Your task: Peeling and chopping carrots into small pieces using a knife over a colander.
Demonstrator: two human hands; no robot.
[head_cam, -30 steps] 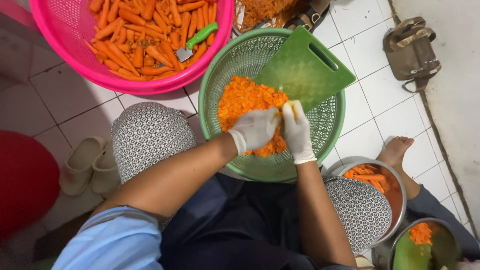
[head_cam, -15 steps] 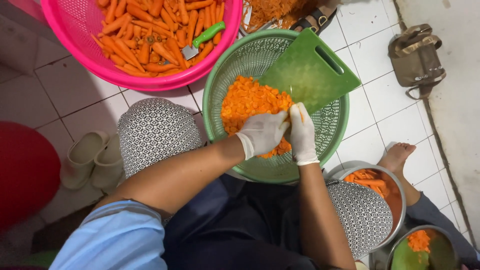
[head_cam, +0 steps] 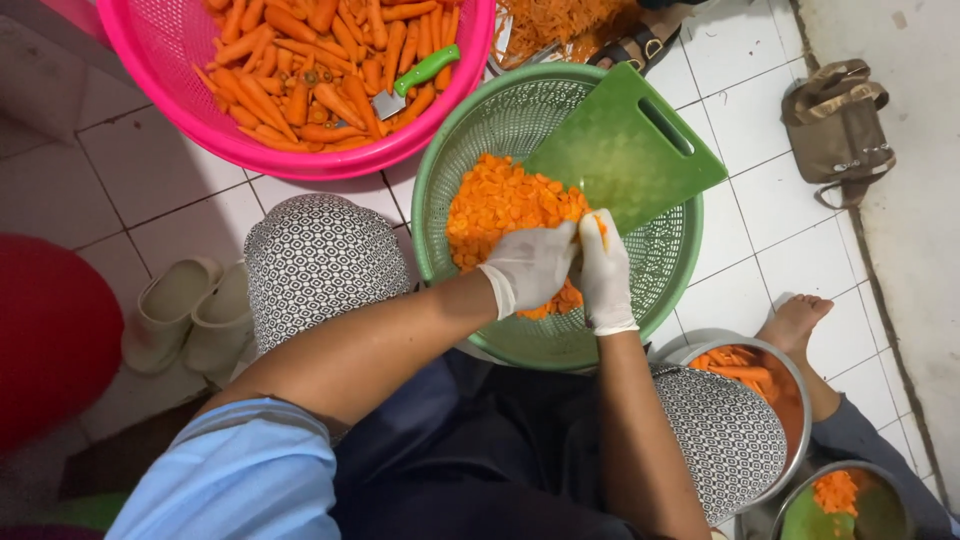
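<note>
**White tiled floor, green basket at frame centre**

Seated low on white tiles (head_cam: 745, 215). Centre frame: green perforated basket (head_cam: 480, 130) heaped with chopped carrot (head_cam: 505, 205), green cutting board (head_cam: 625, 150) propped on its upper-right rim. Left hand (head_cam: 532, 268) and right hand (head_cam: 603, 270), both gloved, pressed together over the heap, fingers curled round a carrot piece (head_cam: 600, 225); whether a blade is held, cannot tell. Upper left: pink basket (head_cam: 200, 110) of peeled carrots with green-handled knife (head_cam: 415, 80). Risks, as judged: board slipping off the rim, pieces spilling onto tiles, basket tipping between the knees.
</note>
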